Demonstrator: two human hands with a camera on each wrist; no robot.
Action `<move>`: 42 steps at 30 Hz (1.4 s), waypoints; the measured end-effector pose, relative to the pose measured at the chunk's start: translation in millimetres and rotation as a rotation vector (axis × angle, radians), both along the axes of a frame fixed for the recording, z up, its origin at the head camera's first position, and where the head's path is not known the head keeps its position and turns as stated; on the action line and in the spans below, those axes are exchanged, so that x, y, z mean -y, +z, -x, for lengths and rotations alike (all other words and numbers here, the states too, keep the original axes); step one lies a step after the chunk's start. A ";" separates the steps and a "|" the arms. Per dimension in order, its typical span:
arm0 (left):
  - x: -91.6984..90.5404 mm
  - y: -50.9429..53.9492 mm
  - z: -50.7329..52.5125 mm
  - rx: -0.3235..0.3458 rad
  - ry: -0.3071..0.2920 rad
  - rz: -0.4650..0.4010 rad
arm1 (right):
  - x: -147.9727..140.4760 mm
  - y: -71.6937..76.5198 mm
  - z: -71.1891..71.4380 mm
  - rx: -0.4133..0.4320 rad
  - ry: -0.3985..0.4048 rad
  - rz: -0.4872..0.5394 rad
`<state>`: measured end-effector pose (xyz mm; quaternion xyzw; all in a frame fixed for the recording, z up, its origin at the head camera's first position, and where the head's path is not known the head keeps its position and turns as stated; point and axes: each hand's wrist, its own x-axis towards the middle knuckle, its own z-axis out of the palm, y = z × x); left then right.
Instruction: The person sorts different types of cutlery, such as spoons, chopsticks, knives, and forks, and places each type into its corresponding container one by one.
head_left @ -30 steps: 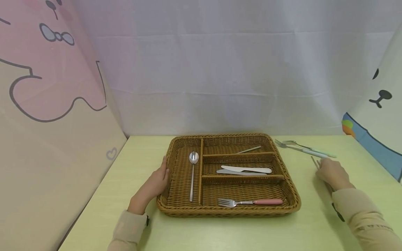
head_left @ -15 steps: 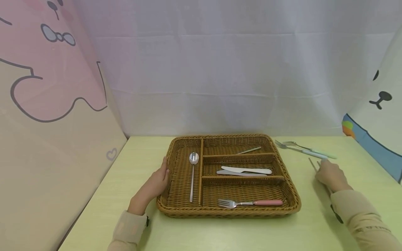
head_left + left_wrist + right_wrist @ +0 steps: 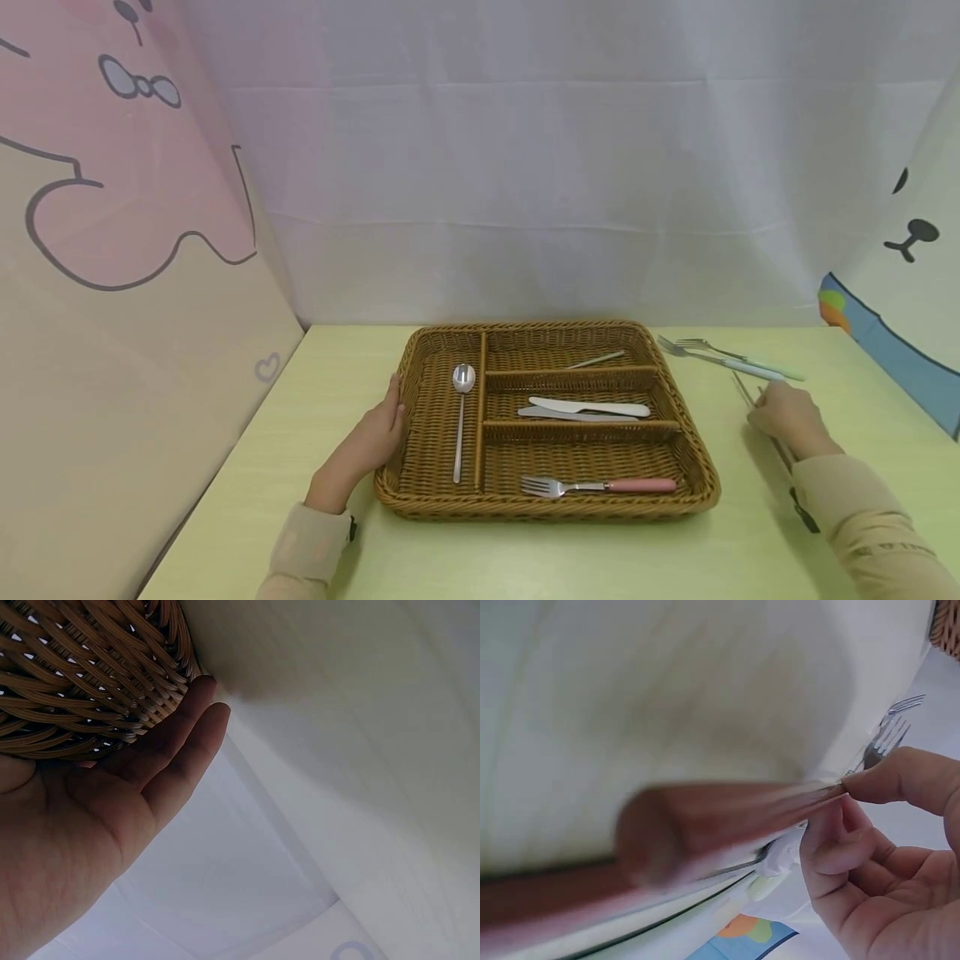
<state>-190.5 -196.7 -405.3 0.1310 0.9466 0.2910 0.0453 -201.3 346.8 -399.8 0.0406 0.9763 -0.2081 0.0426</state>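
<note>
My left hand rests against the left wall of a brown wicker cutlery basket. In the left wrist view its fingers lie fairly straight along the outside of the weave. Right of the basket, my right hand pinches a thin reddish-brown chopstick between thumb and fingers, low over the table. A second similar stick runs beside it; whether the hand also touches that one I cannot tell. Beyond this hand lie a fork with a pale blue handle and a green-handled fork.
A spoon lies in the basket's left compartment. Two knives share the middle one, a pink-handled fork the front one. A thin pale stick is partly hidden at the back. Printed cloth walls enclose the pale table.
The chopstick's far end has shifted slightly left, with a small movement of my right hand. My left hand and the basket stay as they were.
</note>
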 end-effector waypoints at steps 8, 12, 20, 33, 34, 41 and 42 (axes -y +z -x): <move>-0.5 0.5 0.0 -0.002 0.002 -0.003 | 5.2 11.7 6.1 -0.010 0.046 0.007; -0.5 -0.1 0.3 -0.003 0.000 0.003 | 11.7 16.5 7.6 -0.049 0.070 0.015; 0.1 -0.5 0.3 0.001 -0.003 -0.003 | 35.0 32.8 11.1 -0.125 0.099 0.026; -0.1 -0.2 -0.6 0.015 0.006 0.001 | 80.3 56.5 28.0 -0.193 0.156 0.039; -0.1 0.0 -0.8 0.016 0.006 -0.003 | 84.5 58.2 29.0 -0.197 0.166 0.039; 0.1 -1.0 1.0 0.012 0.007 0.002 | 114.7 68.2 38.2 -0.222 0.245 0.004; 0.1 -1.2 1.2 0.008 0.007 0.002 | 119.0 68.9 40.0 -0.229 0.254 -0.005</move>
